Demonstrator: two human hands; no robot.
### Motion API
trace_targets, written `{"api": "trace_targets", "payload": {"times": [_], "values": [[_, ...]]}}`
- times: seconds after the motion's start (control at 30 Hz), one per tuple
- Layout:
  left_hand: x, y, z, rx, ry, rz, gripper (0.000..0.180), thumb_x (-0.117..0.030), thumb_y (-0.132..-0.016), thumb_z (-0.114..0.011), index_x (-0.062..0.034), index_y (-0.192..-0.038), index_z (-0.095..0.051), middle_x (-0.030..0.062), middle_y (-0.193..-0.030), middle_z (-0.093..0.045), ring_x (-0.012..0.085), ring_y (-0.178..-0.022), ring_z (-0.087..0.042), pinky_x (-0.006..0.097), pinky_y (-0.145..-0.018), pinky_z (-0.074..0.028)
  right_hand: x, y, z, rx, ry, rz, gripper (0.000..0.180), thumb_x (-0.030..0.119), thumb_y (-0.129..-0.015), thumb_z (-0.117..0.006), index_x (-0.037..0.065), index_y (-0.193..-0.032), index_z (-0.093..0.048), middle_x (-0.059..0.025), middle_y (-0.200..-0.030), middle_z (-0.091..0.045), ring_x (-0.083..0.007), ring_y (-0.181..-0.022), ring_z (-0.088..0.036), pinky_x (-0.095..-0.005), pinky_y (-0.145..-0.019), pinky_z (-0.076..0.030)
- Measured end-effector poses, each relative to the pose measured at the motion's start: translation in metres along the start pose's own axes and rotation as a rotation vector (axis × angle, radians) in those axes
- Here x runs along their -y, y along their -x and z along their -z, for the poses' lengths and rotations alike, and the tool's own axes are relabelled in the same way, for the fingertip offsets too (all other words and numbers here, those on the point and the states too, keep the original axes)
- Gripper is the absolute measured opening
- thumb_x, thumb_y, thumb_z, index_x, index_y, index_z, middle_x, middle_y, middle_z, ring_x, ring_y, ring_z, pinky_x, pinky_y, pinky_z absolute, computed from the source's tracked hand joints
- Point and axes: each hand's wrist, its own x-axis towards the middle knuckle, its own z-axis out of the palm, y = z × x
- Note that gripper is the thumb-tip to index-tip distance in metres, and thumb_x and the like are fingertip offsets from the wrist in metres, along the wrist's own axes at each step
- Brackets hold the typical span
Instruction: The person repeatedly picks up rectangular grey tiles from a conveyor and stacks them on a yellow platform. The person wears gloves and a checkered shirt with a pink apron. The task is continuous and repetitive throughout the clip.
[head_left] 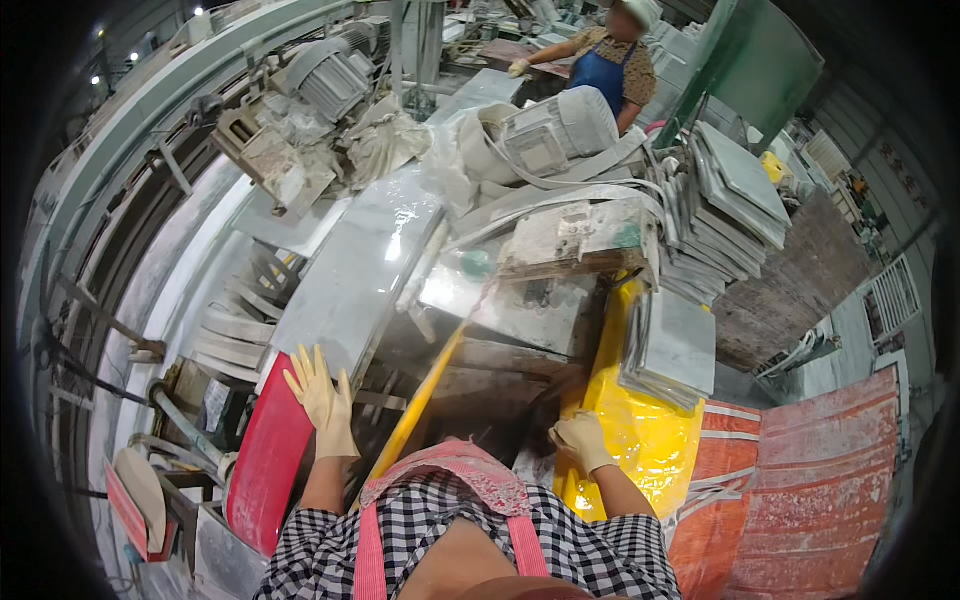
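My left hand (320,400), in a cream rubber glove, is open with its fingers spread. It lies flat at the near end of a wet, polished grey-white stone slab (350,270), beside a red panel (262,460). My right hand (582,440), in a matching glove, is closed into a loose fist at the left edge of a shiny yellow plastic sheet (640,430). Its curled fingers hide whatever may be inside. Just beyond that sheet's top, a stack of pale stone tiles (670,345) stands near my right hand.
A motor-driven machine (560,130) stands ahead, with another motor (330,80) at far left. Taller piles of slabs (735,190) rise at right, by a dusty orange-red sheet (815,490). A yellow bar (420,400) slants between my arms. A person in a blue apron (600,72) stands behind the machine.
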Motion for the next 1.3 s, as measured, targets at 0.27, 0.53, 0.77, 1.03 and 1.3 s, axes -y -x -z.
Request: {"api": "trace_targets", "payload": {"times": [0.27, 0.53, 0.77, 1.03, 1.3], "values": [[-0.005, -0.009, -0.019, 0.028, 0.027, -0.067, 0.056, -0.024, -0.096, -0.055, 0.0027, -0.145, -0.049, 0.0298, -0.151, -0.044, 0.0447, -0.142, -0.038, 0.05, -0.123, -0.023, 0.001, 0.001, 0.008, -0.029, -0.055, -0.019, 0.039, 0.036, -0.093, -0.059, 0.01, -0.065, -0.07, -0.0138, -0.075, -0.071, -0.0343, -0.079, -0.07, -0.0455, -0.086, -0.052], [-0.007, -0.008, -0.011, 0.039, 0.112, -0.136, 0.052, -0.018, -0.094, -0.055, 0.0088, -0.139, -0.052, 0.033, -0.146, -0.048, 0.0471, -0.139, -0.041, 0.05, -0.122, -0.027, -0.003, -0.001, -0.007, -0.029, -0.01, -0.047, 0.039, 0.036, -0.092, -0.059, 0.011, -0.064, -0.069, -0.0128, -0.074, -0.071, -0.0339, -0.078, -0.07, -0.0453, -0.09, -0.052], [-0.015, -0.007, -0.001, 0.042, 0.106, -0.144, 0.053, -0.019, -0.095, -0.057, 0.0079, -0.139, -0.052, 0.0333, -0.146, -0.048, 0.0465, -0.138, -0.042, 0.05, -0.121, -0.028, -0.004, -0.002, -0.013, -0.012, -0.011, -0.049, 0.038, 0.037, -0.091, -0.059, 0.013, -0.063, -0.069, -0.013, -0.071, -0.07, -0.033, -0.074, -0.07, -0.0449, -0.089, -0.052], [-0.014, -0.015, -0.005, -0.011, 0.126, -0.198, 0.047, -0.018, -0.091, -0.055, 0.005, -0.132, -0.059, 0.029, -0.135, -0.058, 0.0429, -0.133, -0.049, 0.048, -0.117, -0.035, -0.002, -0.007, 0.004, 0.155, 0.079, -0.034, 0.032, 0.029, -0.091, -0.056, 0.01, -0.072, -0.074, -0.0139, -0.074, -0.071, -0.0353, -0.078, -0.069, -0.0487, -0.079, -0.052], [-0.019, -0.017, -0.012, 0.174, 0.009, -0.109, 0.053, -0.023, -0.093, -0.059, 0.0021, -0.14, -0.053, 0.0249, -0.15, -0.048, 0.036, -0.143, -0.042, 0.044, -0.123, -0.028, -0.018, -0.012, -0.005, -0.105, 0.017, 0.053, 0.029, 0.034, -0.093, -0.062, 0.009, -0.08, -0.068, -0.0185, -0.071, -0.069, -0.0389, -0.086, -0.07, -0.0467, -0.093, -0.05]]}}
